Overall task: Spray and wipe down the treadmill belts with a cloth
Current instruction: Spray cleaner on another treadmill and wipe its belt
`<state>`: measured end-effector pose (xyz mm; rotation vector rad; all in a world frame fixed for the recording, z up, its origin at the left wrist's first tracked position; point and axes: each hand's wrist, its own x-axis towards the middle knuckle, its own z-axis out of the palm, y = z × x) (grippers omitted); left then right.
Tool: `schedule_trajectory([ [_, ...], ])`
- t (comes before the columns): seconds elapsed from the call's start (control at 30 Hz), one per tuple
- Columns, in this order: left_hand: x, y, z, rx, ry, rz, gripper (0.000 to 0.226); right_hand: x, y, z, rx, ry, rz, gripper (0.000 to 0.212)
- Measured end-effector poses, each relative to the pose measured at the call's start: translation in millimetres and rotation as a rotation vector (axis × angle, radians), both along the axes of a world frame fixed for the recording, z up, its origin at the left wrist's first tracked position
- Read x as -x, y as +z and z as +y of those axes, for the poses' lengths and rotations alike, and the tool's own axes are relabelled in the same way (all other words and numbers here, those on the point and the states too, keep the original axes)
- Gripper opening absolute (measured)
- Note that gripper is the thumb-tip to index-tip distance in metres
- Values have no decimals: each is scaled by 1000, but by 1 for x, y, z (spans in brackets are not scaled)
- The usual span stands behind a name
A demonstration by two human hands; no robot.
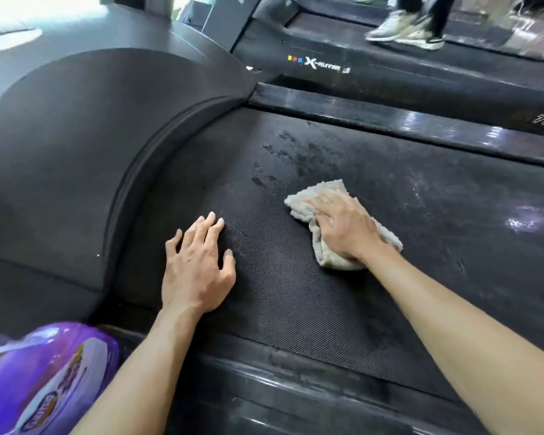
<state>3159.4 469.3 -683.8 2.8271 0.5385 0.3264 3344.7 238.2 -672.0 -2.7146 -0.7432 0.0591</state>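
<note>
Purple spray bottle (44,378) sat at bottom left, beside the left forearm, on or near the near side rail (280,381); nobody held it. Label partly readable, nozzle out of view.

Black motor hood (76,152) filled the left, curved edge meeting the belt.

Left hand (198,262) lay flat on the treadmill belt (296,293) near the hood edge, fingers spread and straight, holding nothing. Looked like a brace, my read.

Wet spray blotches (283,155) showed on the belt just beyond the cloth, toward the far rail. So spraying of this patch was done, judging by those marks.

Beige terry cloth (324,255) was bunched on mid-belt, right of the left hand. Right hand (343,227) pressed it down, palm on top, fingers mostly straight over the front fold. Whether the thumb curled under the cloth, couldn't tell.

Right of the cloth the belt carried grey dusty streaks (421,189) and a glare patch. That section looked unwiped.

Far side rail (390,117) was glossy, possibly wet.

Second treadmill (327,64) behind, X-Runner logo, another person's shoes (402,29) standing on it.

Status, my estimate: wiping in hand, early on this belt. Wet blotches not yet wiped through, right stretch dirty, other belts not started as far as visible.
</note>
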Motion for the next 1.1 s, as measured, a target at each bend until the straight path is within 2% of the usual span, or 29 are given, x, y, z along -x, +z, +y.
schedule_trajectory([
  [0.13, -1, -2, 2, -2, -1, 4, 69, -7, 4, 40, 26, -117, 36, 46],
  [0.23, 0, -2, 2, -3, 4, 0, 70, 21, 3, 37, -3, 73, 25, 45],
  [0.33, 1, -1, 1, 3, 0, -1, 70, 45, 0, 0, -34, 195, 30, 57],
  [0.43, -1, -1, 1, -2, -3, -8, 70, 24, 0, -16, -21, 101, 9, 54],
  [0.53, 0, -1, 1, -3, -1, -4, 69, -3, 4, 13, 23, -78, 1, 45],
  [0.6, 0, 0, 1, 4, -3, 2, 70, -10, 6, 35, 37, -112, 14, 46],
  [0.77, -1, 1, 0, 3, -3, -4, 70, 18, 5, 25, 12, 98, 38, 47],
  [0.83, 1, 1, 0, -8, -2, -3, 70, 26, 2, 3, -2, 161, 52, 57],
  [0.9, 1, 1, 0, -11, 2, -2, 70, 16, -2, -9, -11, 107, 43, 59],
  [1.0, 1, -1, 0, -10, 0, 2, 70, -9, -3, 6, -3, -83, 29, 47],
  [1.1, 0, 0, 1, -1, -4, 6, 70, -18, 3, 37, 25, -123, 53, 48],
])
